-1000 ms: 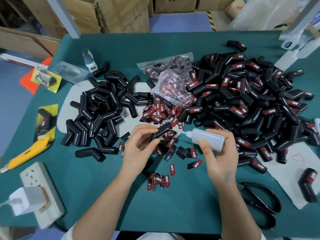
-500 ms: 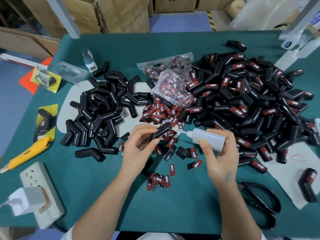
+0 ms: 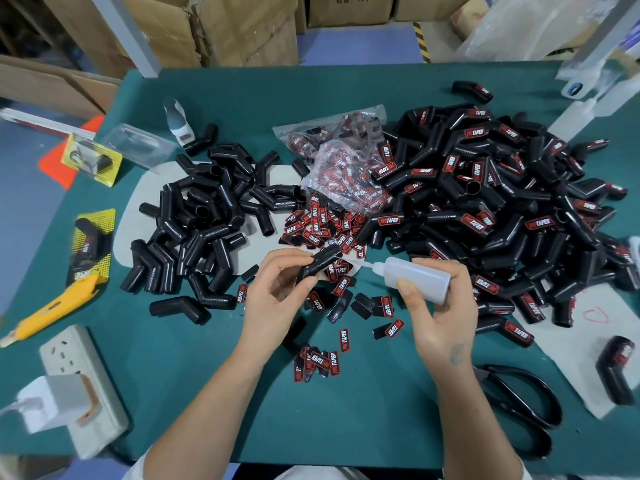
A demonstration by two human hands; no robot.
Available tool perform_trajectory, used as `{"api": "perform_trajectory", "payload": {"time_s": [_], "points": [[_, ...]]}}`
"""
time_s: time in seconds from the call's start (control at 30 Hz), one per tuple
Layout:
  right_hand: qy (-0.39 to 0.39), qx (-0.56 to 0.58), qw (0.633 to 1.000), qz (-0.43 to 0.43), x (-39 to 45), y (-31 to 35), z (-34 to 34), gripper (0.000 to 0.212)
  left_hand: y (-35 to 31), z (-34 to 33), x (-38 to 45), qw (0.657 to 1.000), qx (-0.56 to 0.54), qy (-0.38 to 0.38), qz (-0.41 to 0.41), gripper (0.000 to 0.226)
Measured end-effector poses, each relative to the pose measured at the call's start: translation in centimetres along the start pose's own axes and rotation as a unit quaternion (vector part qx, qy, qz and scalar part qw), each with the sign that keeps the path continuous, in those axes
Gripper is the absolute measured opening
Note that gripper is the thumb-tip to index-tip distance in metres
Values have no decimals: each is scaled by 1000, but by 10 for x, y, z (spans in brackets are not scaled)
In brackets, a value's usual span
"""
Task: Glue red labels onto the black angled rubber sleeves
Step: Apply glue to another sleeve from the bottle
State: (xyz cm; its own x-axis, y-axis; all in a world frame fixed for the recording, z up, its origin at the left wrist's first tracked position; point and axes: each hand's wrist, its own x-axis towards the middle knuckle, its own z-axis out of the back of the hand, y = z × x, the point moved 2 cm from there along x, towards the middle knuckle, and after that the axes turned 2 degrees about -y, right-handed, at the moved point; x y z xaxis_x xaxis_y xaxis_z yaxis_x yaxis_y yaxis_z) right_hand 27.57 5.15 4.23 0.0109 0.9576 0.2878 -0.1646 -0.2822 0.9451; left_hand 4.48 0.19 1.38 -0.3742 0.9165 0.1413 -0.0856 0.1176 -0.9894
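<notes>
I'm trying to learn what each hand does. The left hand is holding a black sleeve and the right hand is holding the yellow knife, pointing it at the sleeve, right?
Not quite. The head view shows the right hand holding a white glue bottle, nozzle pointing toward the black sleeve that the left hand holds. The yellow knife lies untouched on the table's left side.

Glue bottle (image 3: 417,278) tip — marginally nearer sleeve (image 3: 320,265).

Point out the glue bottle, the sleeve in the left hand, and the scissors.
glue bottle (image 3: 417,278), head view, middle of its body
sleeve (image 3: 320,264), head view, its bend
scissors (image 3: 526,403), head view, a handle loop
</notes>
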Motion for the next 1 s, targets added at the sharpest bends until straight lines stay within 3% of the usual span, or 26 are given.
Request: {"api": "perform_trajectory", "payload": {"time_s": [1.0], "points": [[14,-3,1000,3,-2,-1,-2,24,-2,-1,0,1000,0,1,-7,23]]}}
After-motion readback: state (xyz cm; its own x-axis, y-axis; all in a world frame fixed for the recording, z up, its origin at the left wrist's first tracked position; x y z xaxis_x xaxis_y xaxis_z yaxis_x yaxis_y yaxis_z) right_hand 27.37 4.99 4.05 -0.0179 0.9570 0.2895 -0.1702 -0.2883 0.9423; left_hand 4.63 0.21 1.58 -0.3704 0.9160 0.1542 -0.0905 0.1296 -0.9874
